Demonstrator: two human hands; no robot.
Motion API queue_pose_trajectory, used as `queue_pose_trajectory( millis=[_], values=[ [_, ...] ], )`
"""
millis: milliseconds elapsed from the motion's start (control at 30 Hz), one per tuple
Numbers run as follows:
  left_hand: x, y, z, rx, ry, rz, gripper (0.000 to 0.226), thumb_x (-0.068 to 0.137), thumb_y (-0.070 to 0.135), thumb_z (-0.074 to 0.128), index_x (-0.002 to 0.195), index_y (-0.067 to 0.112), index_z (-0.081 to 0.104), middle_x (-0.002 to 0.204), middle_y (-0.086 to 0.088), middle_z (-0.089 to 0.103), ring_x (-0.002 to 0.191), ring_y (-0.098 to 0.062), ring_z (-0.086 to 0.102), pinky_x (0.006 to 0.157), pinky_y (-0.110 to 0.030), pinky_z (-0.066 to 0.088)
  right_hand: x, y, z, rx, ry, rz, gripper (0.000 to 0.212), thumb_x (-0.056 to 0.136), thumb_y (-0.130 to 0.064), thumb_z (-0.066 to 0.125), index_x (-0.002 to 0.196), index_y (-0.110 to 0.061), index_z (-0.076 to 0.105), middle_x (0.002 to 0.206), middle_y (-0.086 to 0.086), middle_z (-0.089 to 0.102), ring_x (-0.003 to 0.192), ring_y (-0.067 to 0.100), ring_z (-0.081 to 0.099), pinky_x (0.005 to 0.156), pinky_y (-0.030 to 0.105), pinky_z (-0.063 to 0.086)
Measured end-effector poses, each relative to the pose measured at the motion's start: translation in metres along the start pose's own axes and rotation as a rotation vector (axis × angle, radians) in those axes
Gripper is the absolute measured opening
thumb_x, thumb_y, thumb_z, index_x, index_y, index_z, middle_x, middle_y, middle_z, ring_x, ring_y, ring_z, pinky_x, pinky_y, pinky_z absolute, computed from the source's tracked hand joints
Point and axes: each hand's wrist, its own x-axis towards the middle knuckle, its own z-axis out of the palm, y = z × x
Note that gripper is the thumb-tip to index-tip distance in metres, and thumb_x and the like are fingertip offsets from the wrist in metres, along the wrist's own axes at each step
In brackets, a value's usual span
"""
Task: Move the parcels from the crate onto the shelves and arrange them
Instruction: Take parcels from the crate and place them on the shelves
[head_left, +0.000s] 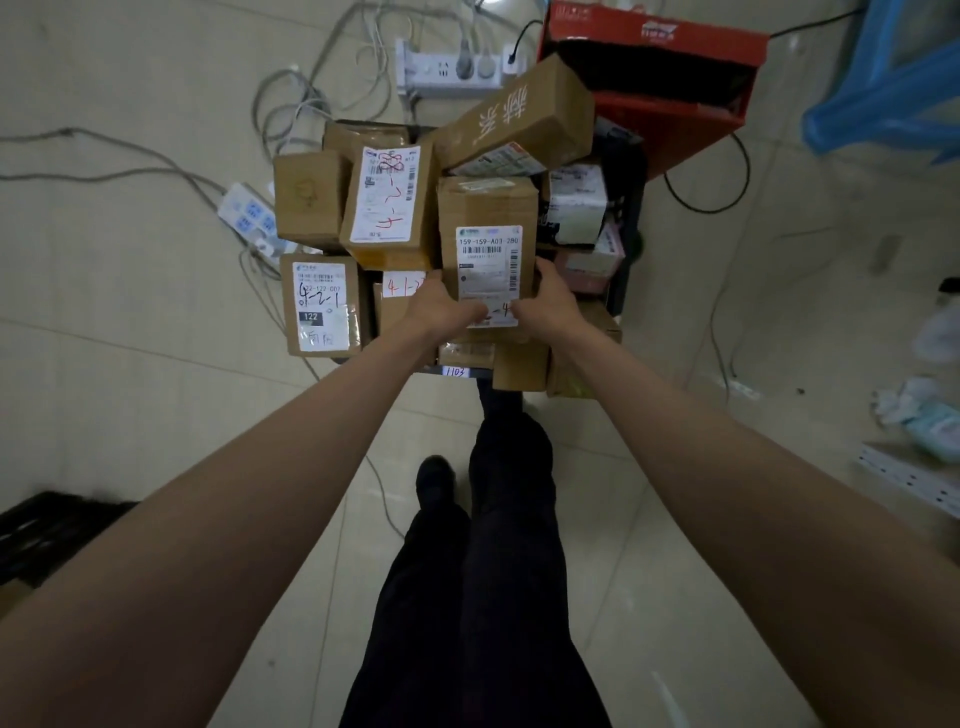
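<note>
A dark crate (626, 218) on the floor is heaped with several brown cardboard parcels. In the middle lies a tall parcel with a white shipping label (487, 244). My left hand (441, 309) grips its near left corner, thumb lying on the label. My right hand (550, 301) grips its near right edge. Left of it lie a parcel marked 4-2-1 (321, 306) and one with red writing (389, 200). A long box with red characters (519, 117) lies tilted on top at the back.
A red open box (660, 67) stands behind the crate. Power strips (447, 70) and tangled cables (156, 161) cover the floor at left and back. A blue plastic object (883, 93) is at top right. My legs (483, 571) stand just before the crate.
</note>
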Motion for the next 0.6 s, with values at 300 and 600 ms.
queue_pose_trajectory(
  millis=[300, 600],
  values=[
    [-0.086, 0.019, -0.035, 0.111, -0.104, 0.089, 0.061, 0.088, 0.005, 0.061, 0.143, 0.015, 0.037, 0.137, -0.005, 0.054, 0.125, -0.024, 0.054, 0.100, -0.040, 0.050, -0.090, -0.013, -0.033, 0.009, -0.023, -0.132, 0.084, 0.081, -0.018, 0.081, 0.151, -0.020, 0.035, 0.144, 0.004, 0.051, 0.133, 0.022, 0.049, 0.106, 0.044, 0.048],
    [-0.214, 0.063, -0.070, 0.527, -0.264, 0.542, 0.101, 0.075, 0.003, 0.079, 0.153, 0.027, 0.019, 0.139, 0.004, 0.048, 0.122, -0.019, 0.052, 0.090, -0.027, 0.054, -0.236, -0.021, -0.075, 0.138, 0.039, -0.271, 0.101, 0.070, -0.029, 0.085, 0.153, -0.037, 0.027, 0.149, 0.005, 0.040, 0.132, 0.018, 0.046, 0.111, 0.043, 0.043]
  ],
)
